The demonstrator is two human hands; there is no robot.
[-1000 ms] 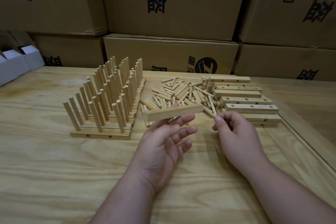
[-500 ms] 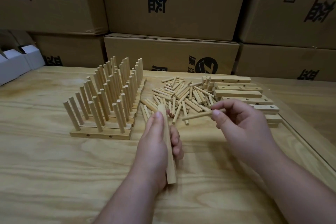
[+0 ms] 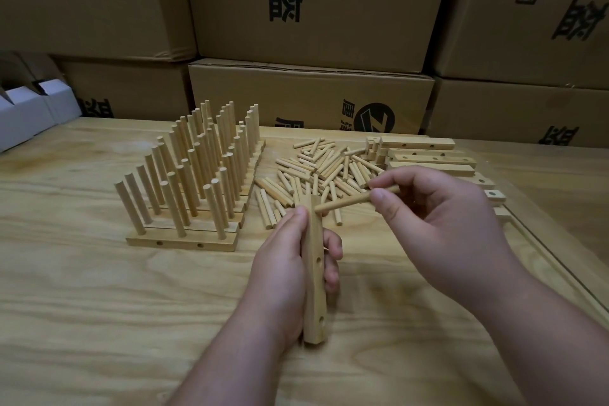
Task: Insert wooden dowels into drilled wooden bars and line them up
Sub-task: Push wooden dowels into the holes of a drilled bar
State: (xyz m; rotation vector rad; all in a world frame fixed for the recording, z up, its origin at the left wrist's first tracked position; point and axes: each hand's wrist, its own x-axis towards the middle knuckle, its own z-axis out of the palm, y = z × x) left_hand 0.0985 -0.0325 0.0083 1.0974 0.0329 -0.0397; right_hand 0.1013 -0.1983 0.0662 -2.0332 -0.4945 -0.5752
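Now left hand (image 3: 283, 260) grips bar (image 3: 314, 273); right hand (image 3: 438, 224) pinches dowel (image 3: 349, 203).

Black Chinese characters are showing on the stacked cardboard boxes behind the table. The upper middle box (image 3: 316, 0) is bearing "头盔" in large print, with smaller "公司" to its left. The lower middle box (image 3: 309, 102) is showing a round black logo with a Z-like mark; its characters are cut off by the table edge. Print on the other boxes is showing only in part.
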